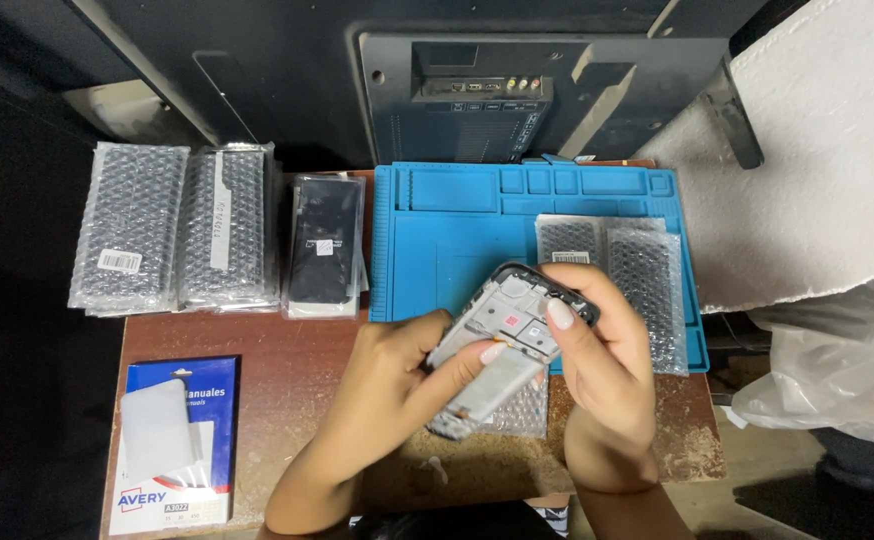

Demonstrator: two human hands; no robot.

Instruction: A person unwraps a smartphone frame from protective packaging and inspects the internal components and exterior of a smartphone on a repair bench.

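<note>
Over blue mat (437, 240), both hands' fingers (557, 315) closed around phone frame (502, 330), long axis tilted up-right.

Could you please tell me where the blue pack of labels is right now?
In the head view, the blue pack of labels lies at the lower left of the brown table, left of the left hand and below the bubble-wrapped packages.

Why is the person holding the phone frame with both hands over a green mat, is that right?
Not quite: the mat is blue, not green. The head view shows it lying on the brown table. The rest holds: the left hand and the right hand both grip the grey phone frame above the mat's near edge.
</note>
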